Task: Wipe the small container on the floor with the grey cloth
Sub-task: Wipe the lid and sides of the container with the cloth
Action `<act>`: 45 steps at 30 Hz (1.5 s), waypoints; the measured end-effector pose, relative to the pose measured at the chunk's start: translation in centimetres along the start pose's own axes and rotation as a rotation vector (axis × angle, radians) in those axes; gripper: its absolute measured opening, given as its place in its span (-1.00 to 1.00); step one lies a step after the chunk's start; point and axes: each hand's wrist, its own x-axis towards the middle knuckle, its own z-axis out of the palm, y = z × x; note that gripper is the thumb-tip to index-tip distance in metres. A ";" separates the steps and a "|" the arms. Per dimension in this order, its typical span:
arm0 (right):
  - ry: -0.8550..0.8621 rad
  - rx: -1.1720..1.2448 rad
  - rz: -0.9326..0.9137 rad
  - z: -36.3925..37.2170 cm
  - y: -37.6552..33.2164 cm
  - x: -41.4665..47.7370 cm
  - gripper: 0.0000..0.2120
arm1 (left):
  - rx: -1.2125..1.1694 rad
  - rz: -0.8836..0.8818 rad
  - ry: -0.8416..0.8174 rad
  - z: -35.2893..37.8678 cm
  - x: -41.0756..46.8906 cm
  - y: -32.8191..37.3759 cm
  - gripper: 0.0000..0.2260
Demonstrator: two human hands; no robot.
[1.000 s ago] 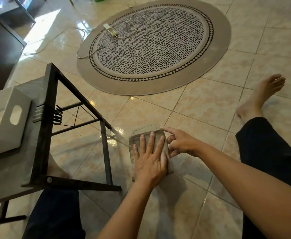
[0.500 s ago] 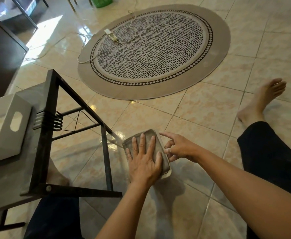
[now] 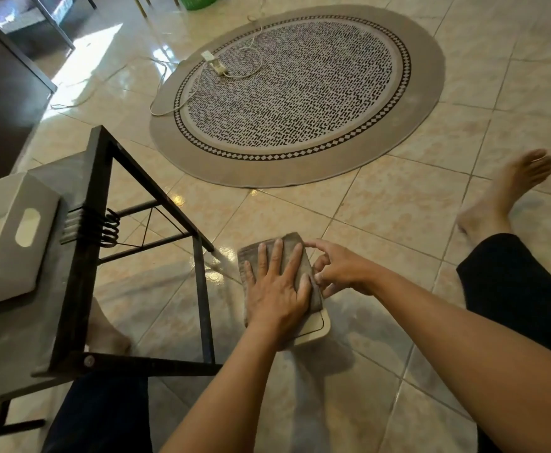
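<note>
On floor tile at 6 o'clock from the round rug (image 3: pixel 297 93), small container (image 3: pixel 315 326) lies under grey cloth (image 3: pixel 295 253). My left hand (image 3: pixel 277 289) spread flat, pressing cloth down. My right hand (image 3: pixel 336 273) at 3 o'clock, fingers curled, steadying the container edge.

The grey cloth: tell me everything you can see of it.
The grey cloth looks like soft, towel-like fabric, grey-brown and folded flat. It lies draped over the small container on the tiled floor, covering all but that container's pale near corner. The left hand presses flat on top with fingers spread, hiding the cloth's middle. The right hand touches its right edge with the fingertips. Its far end shows clear of the fingers.
</note>
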 end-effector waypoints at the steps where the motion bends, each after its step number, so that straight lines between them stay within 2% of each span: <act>1: 0.011 -0.007 -0.002 0.0 0.0 0.0 -0.22 | -0.015 -0.033 0.017 -0.1 0.3 -0.5 -0.43; 5: 0.014 0.008 0.003 0.3 0.2 0.0 -0.25 | -0.074 -0.116 0.024 0.3 -1.9 -0.9 -0.42; 10: 0.016 0.018 0.010 0.2 0.3 0.0 -0.24 | -0.022 0.008 0.016 0.1 -0.9 1.0 -0.45; 13: 0.036 0.033 0.002 0.2 0.5 -0.1 -0.25 | -0.079 -0.090 0.028 -0.2 -0.2 -1.0 -0.43; 16: 0.025 0.053 -0.002 0.5 0.7 0.1 -0.25 | -0.125 -0.169 0.048 0.4 -3.0 -0.9 -0.42; 19: 0.011 0.066 -0.002 0.6 0.9 0.3 -0.26 | -0.044 -0.098 0.006 1.1 -4.0 1.4 -0.44; 22: 0.021 0.052 -0.002 0.3 1.0 0.1 -0.24 | -0.047 -0.047 0.004 0.3 -1.2 1.5 -0.45; 27: 0.031 0.050 -0.005 0.7 0.8 0.1 -0.25 | -0.149 -0.175 0.044 -0.1 -1.9 -1.4 -0.43; 30: 0.015 0.063 -0.001 0.9 0.9 0.2 -0.25 | -0.101 -0.137 0.030 0.8 -4.8 0.6 -0.44; 34: 0.012 0.055 0.002 0.6 0.9 0.3 -0.23 | -0.045 -0.017 0.015 0.6 -2.1 1.5 -0.46; 37: 0.030 0.051 0.001 0.6 0.6 0.0 -0.25 | -0.091 -0.094 0.032 0.0 -0.5 -0.9 -0.44; 40: 0.032 0.056 0.003 0.9 0.7 -0.2 -0.25 | -0.187 -0.154 0.046 0.7 -2.6 -2.7 -0.44; 45: 0.035 0.042 -0.004 0.9 0.8 -0.3 -0.28 | -0.146 -0.076 0.074 1.8 -7.5 -1.5 -0.43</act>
